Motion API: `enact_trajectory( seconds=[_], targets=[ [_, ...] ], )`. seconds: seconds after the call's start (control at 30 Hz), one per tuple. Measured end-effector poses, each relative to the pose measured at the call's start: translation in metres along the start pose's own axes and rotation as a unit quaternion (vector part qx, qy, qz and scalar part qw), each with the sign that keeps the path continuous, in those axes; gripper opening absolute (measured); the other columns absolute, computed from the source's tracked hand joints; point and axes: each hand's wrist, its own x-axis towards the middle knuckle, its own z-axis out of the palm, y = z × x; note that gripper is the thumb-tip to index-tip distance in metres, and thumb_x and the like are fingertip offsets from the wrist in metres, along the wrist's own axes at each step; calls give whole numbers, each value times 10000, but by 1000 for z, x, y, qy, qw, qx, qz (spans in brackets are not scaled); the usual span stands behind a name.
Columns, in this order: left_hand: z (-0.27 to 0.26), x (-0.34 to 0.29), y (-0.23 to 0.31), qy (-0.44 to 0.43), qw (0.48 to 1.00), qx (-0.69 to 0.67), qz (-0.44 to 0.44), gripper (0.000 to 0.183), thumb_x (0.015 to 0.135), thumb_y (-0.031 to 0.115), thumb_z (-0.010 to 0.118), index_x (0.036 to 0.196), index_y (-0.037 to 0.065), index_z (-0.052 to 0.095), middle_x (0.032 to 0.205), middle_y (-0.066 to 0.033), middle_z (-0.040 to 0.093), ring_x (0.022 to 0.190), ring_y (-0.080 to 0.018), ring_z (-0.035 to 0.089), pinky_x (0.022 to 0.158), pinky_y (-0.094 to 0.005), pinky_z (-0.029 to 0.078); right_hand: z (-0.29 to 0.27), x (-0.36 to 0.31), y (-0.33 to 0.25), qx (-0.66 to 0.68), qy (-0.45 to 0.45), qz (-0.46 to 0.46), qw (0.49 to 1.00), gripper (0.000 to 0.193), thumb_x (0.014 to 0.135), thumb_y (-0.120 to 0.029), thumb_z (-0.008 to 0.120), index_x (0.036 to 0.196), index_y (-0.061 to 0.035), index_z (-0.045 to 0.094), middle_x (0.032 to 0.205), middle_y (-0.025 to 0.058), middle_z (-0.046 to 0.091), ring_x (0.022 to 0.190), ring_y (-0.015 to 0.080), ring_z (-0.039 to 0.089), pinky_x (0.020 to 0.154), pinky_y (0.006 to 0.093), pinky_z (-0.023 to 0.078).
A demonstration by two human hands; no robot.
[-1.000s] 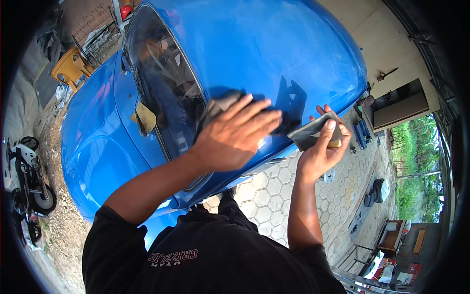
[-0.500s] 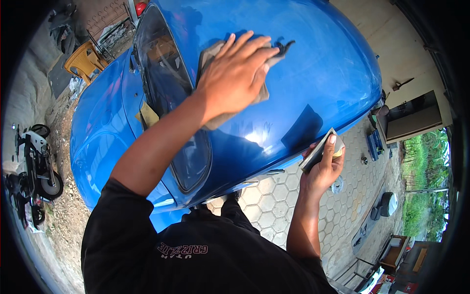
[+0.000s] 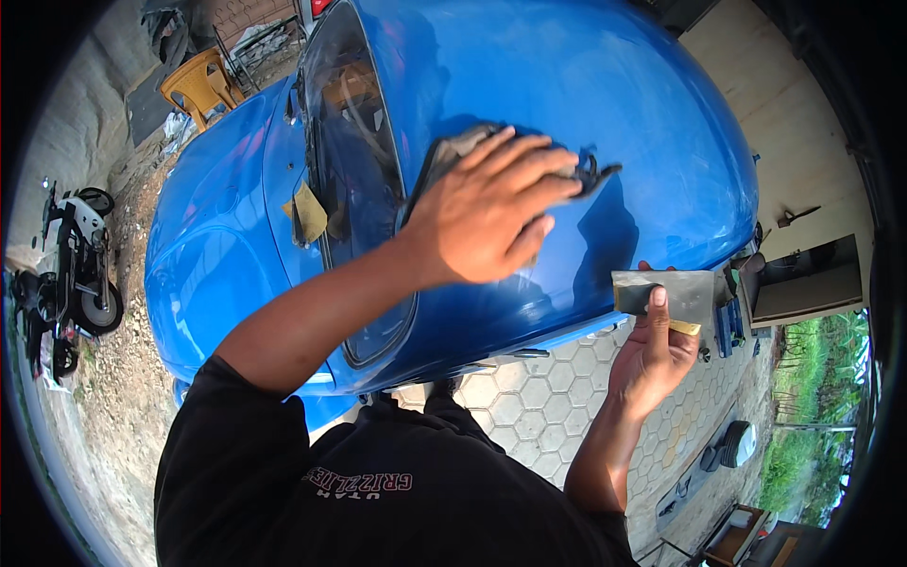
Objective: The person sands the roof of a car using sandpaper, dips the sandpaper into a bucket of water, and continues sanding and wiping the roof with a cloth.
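Note:
My left hand [image 3: 496, 208] presses a crumpled grey-brown rag [image 3: 460, 145] onto the blue car's roof [image 3: 557, 76]. Its fingers are stretched over the cloth, and a dark, twisted end [image 3: 598, 174] sticks out past the fingertips. Most of the rag is hidden under the palm. Beyond the roof's near edge, my right hand [image 3: 654, 364] is closed on a thin grey sheet that looks like sandpaper [image 3: 690, 293], with the thumb on its face. A yellowish edge [image 3: 685, 328] shows below the thumb.
A folded yellowish piece [image 3: 306, 215] rests at the windshield's [image 3: 354, 123] base. A yellow plastic chair [image 3: 201, 85] and a parked motorcycle [image 3: 80, 269] stand left. Hexagonal paving [image 3: 534, 402] lies beside the car, with an open cabinet [image 3: 812, 283] at right.
My left hand and the rag have slid across the roof toward me. My right hand has turned the grey sheet so its face shows. The view has shifted a little.

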Motion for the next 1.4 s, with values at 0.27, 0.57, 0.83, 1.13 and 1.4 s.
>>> enact_trajectory(
  seconds=[0.27,0.57,0.83,1.13,1.4],
  targets=[
    [47,-201,114,63,991,70,-96,566,1028,264,819,1595,253,818,1755,-22,693,1668,-292,591,1489,-606,314,70,42,6,-141,-316,-346,872,256,1112,-155,871,1276,29,802,1402,299,816,1450,536,767,1310,717,549],
    [51,-265,86,119,989,-40,-79,605,845,220,970,1439,320,910,1655,37,752,1592,-281,651,1373,-565,525,85,52,33,-346,-578,-396,624,407,904,-5,835,1292,-84,932,1385,111,830,1460,346,778,1348,621,593],
    [56,-264,86,148,985,-26,-84,553,842,257,935,1387,354,931,1628,44,765,1569,-275,673,1353,-558,551,92,52,38,-348,-572,-427,608,505,937,21,720,1414,-15,881,1470,135,833,1471,365,780,1325,589,597],
    [56,-264,83,153,985,-47,-73,548,863,322,868,1408,325,926,1623,9,786,1551,-287,701,1345,-572,552,114,44,32,-325,-622,-414,579,456,966,-99,759,1386,28,882,1474,124,853,1459,332,791,1272,526,611],
    [49,-260,84,145,985,-60,-72,590,832,332,881,1421,319,920,1632,-12,786,1540,-299,711,1338,-575,554,119,46,29,-314,-626,-425,574,509,886,-156,921,1358,30,884,1448,119,859,1403,310,809,1223,517,633]
  ],
)
